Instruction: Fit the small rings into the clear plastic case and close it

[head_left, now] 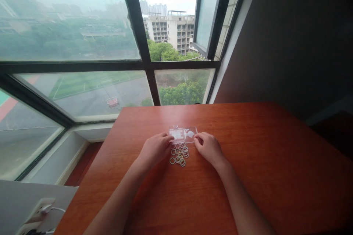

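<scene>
Lying between hands (156, 149) (209, 147) on table (275, 161): rings (179, 155), clear plate (183, 134).

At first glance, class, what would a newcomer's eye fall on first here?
Two hands, the left hand and right hand, meet at a clear plate mid-table. A pile of small rings lies just nearer, between them. Behind the red-brown table, a big window fills the left.

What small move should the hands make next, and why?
Probably the left hand steadies the clear plastic pieces while the right hand takes one ring from the ring pile: both hands touch the pieces, and the rings lie loose between them.
</scene>
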Tool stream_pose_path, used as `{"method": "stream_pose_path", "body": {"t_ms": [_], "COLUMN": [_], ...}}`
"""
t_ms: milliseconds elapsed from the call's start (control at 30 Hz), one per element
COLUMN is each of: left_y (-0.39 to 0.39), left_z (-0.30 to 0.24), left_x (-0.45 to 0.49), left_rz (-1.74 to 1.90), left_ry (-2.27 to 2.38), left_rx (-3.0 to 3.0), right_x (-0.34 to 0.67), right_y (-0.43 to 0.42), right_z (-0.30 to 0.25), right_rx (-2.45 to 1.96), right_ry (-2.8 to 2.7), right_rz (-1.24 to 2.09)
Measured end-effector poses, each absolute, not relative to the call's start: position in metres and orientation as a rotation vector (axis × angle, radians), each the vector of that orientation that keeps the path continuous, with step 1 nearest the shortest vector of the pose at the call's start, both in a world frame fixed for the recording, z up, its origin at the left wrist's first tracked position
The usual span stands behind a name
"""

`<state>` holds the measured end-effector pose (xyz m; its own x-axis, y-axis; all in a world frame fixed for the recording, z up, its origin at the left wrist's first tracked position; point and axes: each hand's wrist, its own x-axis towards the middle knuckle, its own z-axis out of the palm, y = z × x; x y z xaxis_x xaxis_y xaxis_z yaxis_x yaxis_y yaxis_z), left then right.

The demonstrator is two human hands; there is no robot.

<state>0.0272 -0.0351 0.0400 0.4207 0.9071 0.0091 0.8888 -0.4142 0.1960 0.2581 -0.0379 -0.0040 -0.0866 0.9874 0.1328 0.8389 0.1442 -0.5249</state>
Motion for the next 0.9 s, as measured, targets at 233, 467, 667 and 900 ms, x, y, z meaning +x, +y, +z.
{"method": "stream_pose_path", "body": {"t_ms": [233,467,667,900], "left_y": [-0.043,-0.054,-0.054,-0.048], "left_z": [0.061,0.049,0.047,0.044], "left_x": [0.021,0.031,0.041,0.036], "left_rz": [0.166,-0.098,-0.019,0.078], "left_ry": [1.611,1.445,1.323,1.4], "left_rx": [2.466,2.422,2.434,2.455], "right_x": [0.242,0.239,0.24,0.249], "right_y": [-0.052,-0.059,-0.06,-0.048], "right_z": [0.009,0.018,0.02,0.01], "right_rx": [-1.5,-1.535,-1.424,-1.64], "right_ry": [-2.192,-2.306,-2.328,-2.094], "right_rz": [0.643,0.657,0.749,0.598]}}
